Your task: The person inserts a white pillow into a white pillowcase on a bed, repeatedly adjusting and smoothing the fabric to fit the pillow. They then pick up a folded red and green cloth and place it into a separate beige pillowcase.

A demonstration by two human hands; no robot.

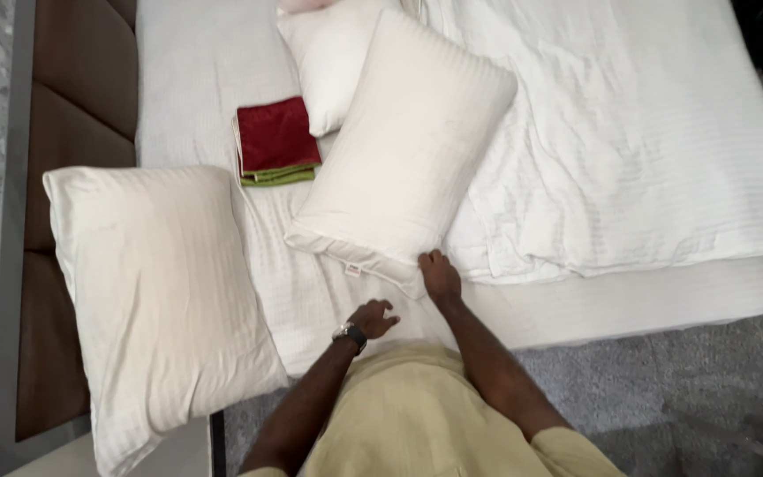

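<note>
Three white pillows lie on the bed (205, 79), seen from above by the person standing at its side. The right hand (439, 276) rests on the near corner of the middle pillow (404, 150), fingers curled down over the edge; whether it truly pinches the fabric or only presses on it is hard to tell from this angle. This pillow lies at a slant across the middle of the mattress, its far end overlapping a smaller pillow (328, 57) near the top of the view, its right side lying over the edge of the rumpled white blanket (629, 132) that covers the right part of the bed. A small tag shows at its near edge.

The left hand (373, 318), with a wristwatch (350, 335) on its wrist, hovers just above the sheet beside the right hand, fingers loosely bent and holding nothing. It is near the middle pillow but not touching it.

A large pillow (156, 300) lies to the left, well apart from both hands, hanging partly over the bed's edge against the brown padded headboard (77, 106). Between it and the middle pillow sits a folded red cloth (275, 134) with a green layer showing beneath it. Grey floor (664, 380) runs along the near side of the bed.
</note>
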